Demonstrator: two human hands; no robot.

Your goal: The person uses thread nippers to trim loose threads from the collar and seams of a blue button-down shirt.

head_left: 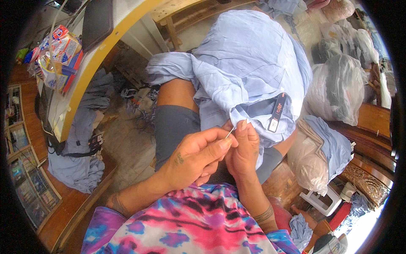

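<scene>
One left hand (195, 157) and one right hand (243, 153) are showing, making two, and are working with one thin needle-like tool (230, 133). One light-blue shirt (249, 51) is bearing one black hang tag (277, 112). One tie-dye top (190, 224) and one white plastic stool (315, 203) are showing.

Head view | worn on the head | looking down over the bright shirt (198, 220) at left hand (198, 153) and right hand (244, 152) | quite near both, farther from the wooden bench (177, 8) | very wide, bending straight edges near the rim
</scene>
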